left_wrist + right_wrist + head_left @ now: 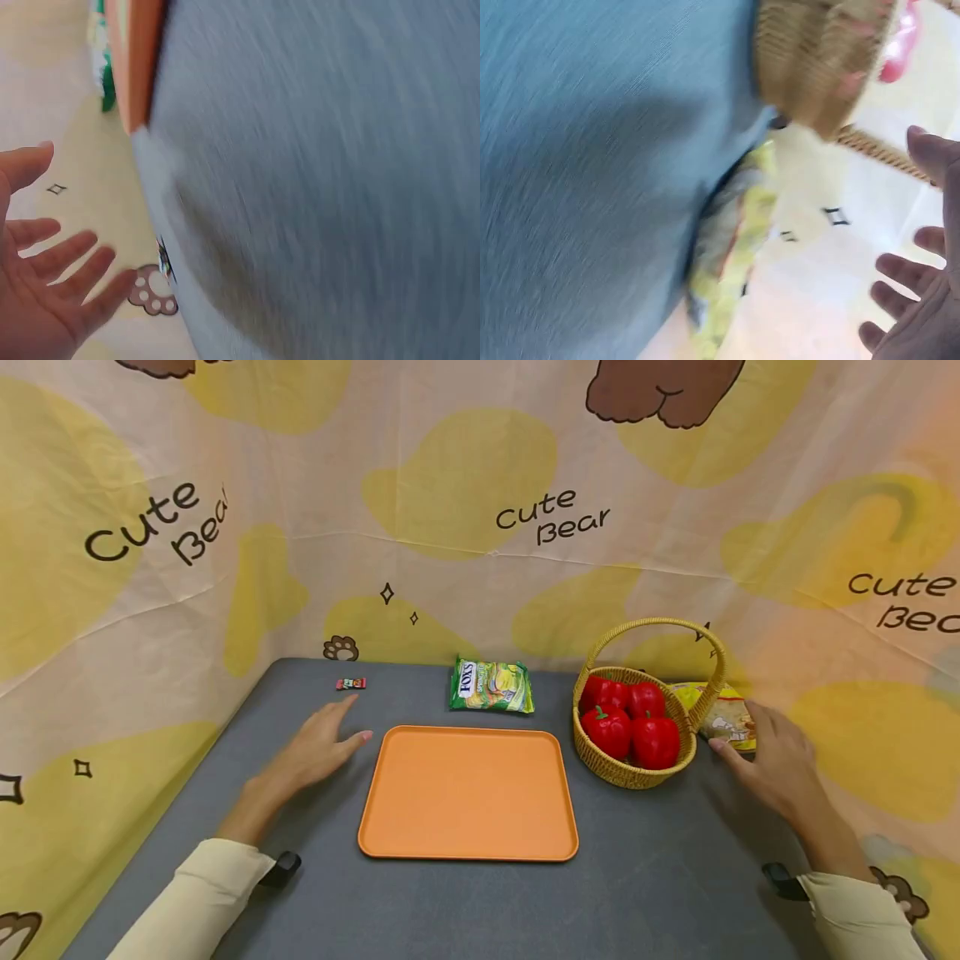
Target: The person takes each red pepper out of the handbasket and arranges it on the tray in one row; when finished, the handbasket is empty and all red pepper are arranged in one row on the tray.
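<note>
Left hand (311, 750), fingers apart, holds nothing near a sachet (351, 683); right hand (780, 768), fingers likewise spread and unloaded, is near a bag (733, 720) partly behind the basket (617, 770). Its wall presumably keeps the peppers (609, 732) grouped. Bag: yellow, printed. Sachet: small, reddish.

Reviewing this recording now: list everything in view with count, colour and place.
table: 1, grey, under the items
tray: 1, orange, mid-table
basket: 1, woven tan, right of the tray
bell peppers: 4 visible, red, in the basket
Fox's packet: 1, green, behind the tray
small packet: 1, reddish, back left
yellow packet: 1, partly behind the basket
printed cloth: cream and yellow, around the table
wrist devices: 2, black, at the wrists
sleeves: 2, cream, on the forearms
left hand: 1, near the small packet
right hand: 1, near the yellow packet
</note>
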Demonstrator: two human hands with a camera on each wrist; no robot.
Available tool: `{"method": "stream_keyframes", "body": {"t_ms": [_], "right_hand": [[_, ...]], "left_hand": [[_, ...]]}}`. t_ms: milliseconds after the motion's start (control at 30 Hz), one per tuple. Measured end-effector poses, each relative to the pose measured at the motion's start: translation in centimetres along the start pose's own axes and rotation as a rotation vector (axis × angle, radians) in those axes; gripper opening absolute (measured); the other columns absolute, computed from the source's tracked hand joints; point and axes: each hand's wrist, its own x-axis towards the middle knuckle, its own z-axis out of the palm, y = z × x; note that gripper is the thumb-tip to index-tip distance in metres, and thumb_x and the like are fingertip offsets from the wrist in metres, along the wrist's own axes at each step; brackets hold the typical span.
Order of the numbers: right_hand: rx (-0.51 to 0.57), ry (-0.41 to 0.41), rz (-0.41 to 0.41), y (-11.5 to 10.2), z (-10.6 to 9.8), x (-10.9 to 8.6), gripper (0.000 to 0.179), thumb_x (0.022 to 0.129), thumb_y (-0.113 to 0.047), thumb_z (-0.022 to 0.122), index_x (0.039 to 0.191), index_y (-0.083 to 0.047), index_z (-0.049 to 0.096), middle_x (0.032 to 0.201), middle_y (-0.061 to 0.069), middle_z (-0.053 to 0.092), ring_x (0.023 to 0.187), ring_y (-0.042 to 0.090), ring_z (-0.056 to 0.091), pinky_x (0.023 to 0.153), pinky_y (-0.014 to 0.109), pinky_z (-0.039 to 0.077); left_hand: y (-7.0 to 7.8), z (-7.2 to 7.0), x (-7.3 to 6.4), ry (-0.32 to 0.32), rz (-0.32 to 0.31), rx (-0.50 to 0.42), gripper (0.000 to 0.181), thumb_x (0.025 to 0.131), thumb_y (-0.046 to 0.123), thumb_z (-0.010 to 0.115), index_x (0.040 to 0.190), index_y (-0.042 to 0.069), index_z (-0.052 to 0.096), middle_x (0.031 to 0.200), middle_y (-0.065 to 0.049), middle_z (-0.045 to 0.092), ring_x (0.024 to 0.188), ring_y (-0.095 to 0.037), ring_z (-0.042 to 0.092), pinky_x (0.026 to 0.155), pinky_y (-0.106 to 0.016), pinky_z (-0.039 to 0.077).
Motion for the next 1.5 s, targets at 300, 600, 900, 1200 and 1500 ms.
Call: {"method": "stream_keyframes", "body": {"t_ms": [300, 600, 900, 1200, 1500], "right_hand": [[0.165, 0.004, -0.070, -3.5, -0.6, 0.0, 0.069, 0.096, -0.024, 0.078, 0.150, 0.007, 0.048, 0.148, 0.037, 0.048, 0.134, 0.060, 0.042, 0.112, 0.078, 0.031], [0.227, -0.069, -0.047, -6.9, 0.0, 0.9, 0.070, 0.093, -0.023, 0.083, 0.147, 0.010, 0.051, 0.141, 0.037, 0.055, 0.113, 0.058, 0.063, 0.093, 0.073, 0.052], [0.374, -0.134, -0.076, -9.9, 0.8, 2.4, 0.071, 0.089, -0.016, 0.086, 0.149, 0.005, 0.054, 0.132, 0.033, 0.066, 0.117, 0.052, 0.066, 0.100, 0.065, 0.052], [0.448, -0.236, -0.021, -12.0, 2.4, 3.7, 0.073, 0.091, -0.016, 0.085, 0.152, 0.004, 0.051, 0.149, 0.030, 0.056, 0.126, 0.051, 0.063, 0.101, 0.061, 0.055], [0.418, -0.300, -0.018, -13.0, 3.2, 4.5, 0.066, 0.093, -0.018, 0.083, 0.149, 0.006, 0.055, 0.154, 0.032, 0.049, 0.127, 0.051, 0.063, 0.103, 0.059, 0.055]], "left_hand": [[1.5, 1.9, 0.0, -0.022, -0.040, -0.205, 0.064, 0.104, 0.029, 0.067, 0.154, -0.006, 0.048, 0.148, -0.027, 0.058, 0.125, -0.042, 0.067, 0.105, -0.059, 0.054], [1.9, 3.3, 0.2, -0.058, -0.089, -0.279, 0.064, 0.102, 0.029, 0.070, 0.151, -0.007, 0.051, 0.150, -0.026, 0.057, 0.125, -0.041, 0.067, 0.102, -0.052, 0.058], [1.5, 3.7, 0.1, -0.112, -0.181, -0.399, 0.069, 0.104, 0.028, 0.069, 0.157, -0.007, 0.043, 0.155, -0.028, 0.051, 0.129, -0.039, 0.064, 0.085, -0.036, 0.064], [1.2, 3.7, 0.1, -0.150, -0.187, -0.408, 0.068, 0.105, 0.026, 0.067, 0.157, -0.010, 0.041, 0.151, -0.030, 0.053, 0.125, -0.040, 0.066, 0.077, -0.035, 0.066], [1.4, 3.5, 0.2, -0.179, -0.132, -0.415, 0.054, 0.104, 0.018, 0.066, 0.150, -0.008, 0.053, 0.144, -0.030, 0.060, 0.107, -0.029, 0.074, 0.075, -0.036, 0.066]]}}
